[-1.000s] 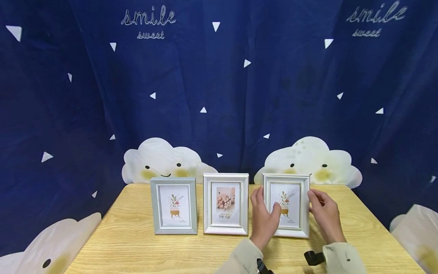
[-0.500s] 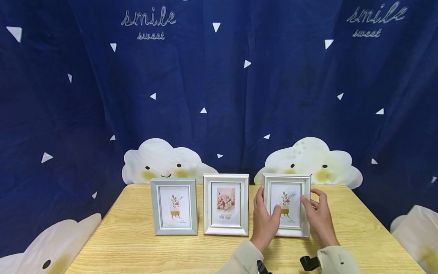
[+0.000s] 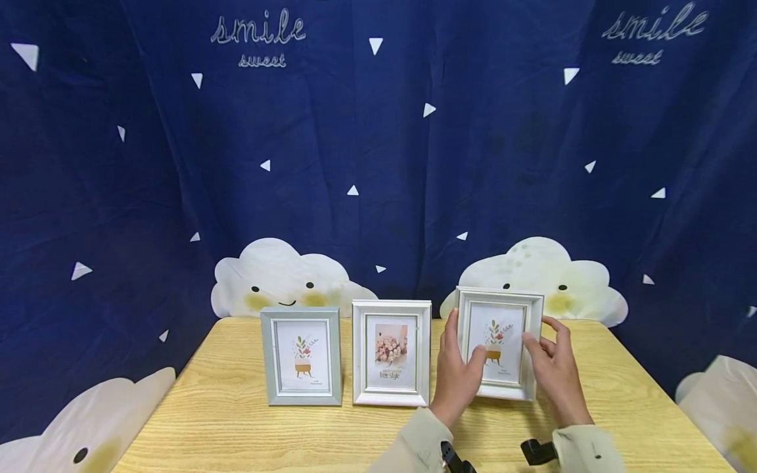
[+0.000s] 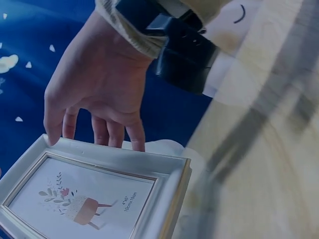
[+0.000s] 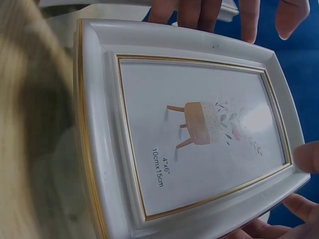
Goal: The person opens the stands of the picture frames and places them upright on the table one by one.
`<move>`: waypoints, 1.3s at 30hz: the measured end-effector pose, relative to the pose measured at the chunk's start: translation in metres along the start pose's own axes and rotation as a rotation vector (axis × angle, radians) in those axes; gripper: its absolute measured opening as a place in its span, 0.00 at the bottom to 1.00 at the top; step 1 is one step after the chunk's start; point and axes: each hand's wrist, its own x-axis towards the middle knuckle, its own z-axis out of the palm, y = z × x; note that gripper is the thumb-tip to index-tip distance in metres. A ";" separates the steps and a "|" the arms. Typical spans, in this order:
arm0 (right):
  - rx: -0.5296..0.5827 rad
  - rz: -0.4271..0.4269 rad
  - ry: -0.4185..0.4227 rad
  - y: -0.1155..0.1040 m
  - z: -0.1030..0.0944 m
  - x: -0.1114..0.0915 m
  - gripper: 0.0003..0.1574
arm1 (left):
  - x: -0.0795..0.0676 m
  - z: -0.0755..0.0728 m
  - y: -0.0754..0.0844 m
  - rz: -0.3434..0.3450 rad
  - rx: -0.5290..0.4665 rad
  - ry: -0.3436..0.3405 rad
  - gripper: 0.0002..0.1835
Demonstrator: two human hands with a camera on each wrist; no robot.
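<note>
In the head view, a white picture frame (image 3: 464,328) with a potted-plant print is held upright, slightly tilted, between both hands. My left hand (image 3: 457,378) grips its left side, thumb on the front edge. The right hand (image 3: 554,374) holds the opposite side, its thumb also on the front. In the left wrist view the right hand (image 4: 102,79) reaches over the long edge of the frame (image 4: 114,155). The right wrist view shows the frame's gold-lined border (image 5: 94,119) close up, with left-hand fingers (image 5: 189,14) along one long side and the right thumb (image 5: 308,157) near a corner.
Two more picture frames stand on the wooden table (image 3: 236,440): a grey-blue one (image 3: 269,358) at left and a white one with a flower print (image 3: 358,355) in the middle. A dark blue curtain (image 3: 319,144) with clouds hangs behind the table.
The right hand has shifted inward, its thumb moving onto the front of the frame. Both hands have then raised the frame slightly and tilted it. The other two frames have stayed put.
</note>
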 end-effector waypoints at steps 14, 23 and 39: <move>0.007 -0.133 -0.001 -0.021 -0.006 -0.002 0.42 | 0.009 -0.010 0.025 0.101 -0.027 0.015 0.40; -0.001 -0.190 -0.033 -0.020 -0.005 -0.001 0.50 | 0.009 -0.012 0.030 0.084 -0.063 -0.018 0.42; -0.038 -0.015 0.062 -0.016 0.002 0.000 0.41 | -0.001 -0.008 0.035 0.126 0.008 -0.060 0.44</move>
